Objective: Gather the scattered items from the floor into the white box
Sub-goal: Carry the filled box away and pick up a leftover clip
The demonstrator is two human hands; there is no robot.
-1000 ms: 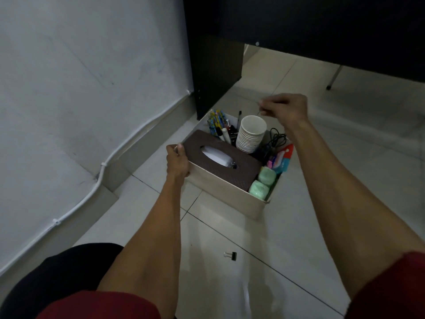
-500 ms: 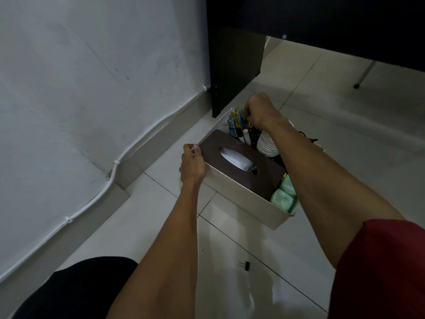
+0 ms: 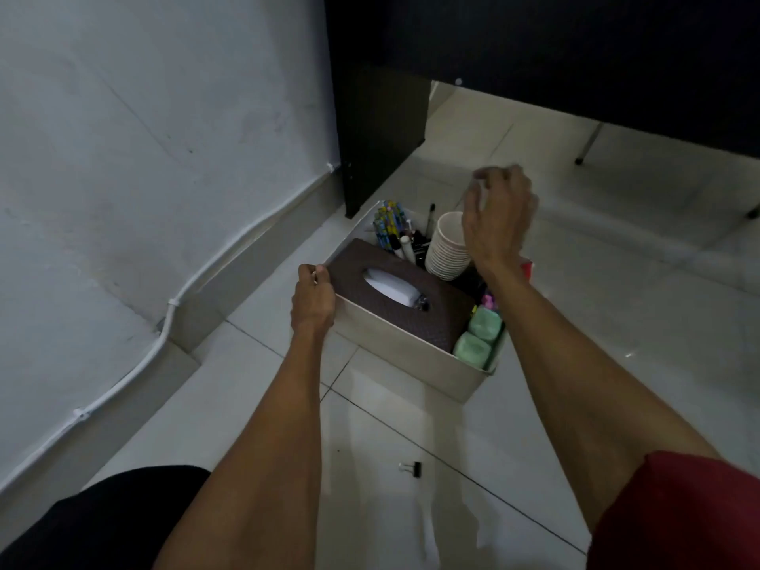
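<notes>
The white box point(image 3: 405, 350) stands on the tiled floor by a dark desk leg. Inside it are a brown tissue box point(image 3: 395, 296), a stack of white paper cups point(image 3: 448, 248), pens and markers point(image 3: 390, 226) and two green packs point(image 3: 479, 337). My left hand point(image 3: 313, 296) grips the box's near-left corner. Above the cups hovers my right hand point(image 3: 495, 218), fingers loosely spread and holding nothing. A small black binder clip point(image 3: 412, 469) lies on the floor in front of the box.
A white wall with a cable point(image 3: 170, 306) along the skirting runs on the left. The dark desk panel point(image 3: 382, 137) rises just behind the box. Chair legs point(image 3: 588, 144) stand on the tiles at far right. My dark-clothed knee point(image 3: 103, 520) is at lower left.
My right hand dipped to the pens at the box's far end, then lifted back up and to the right, now empty over the cups. My left hand kept its grip on the corner.
</notes>
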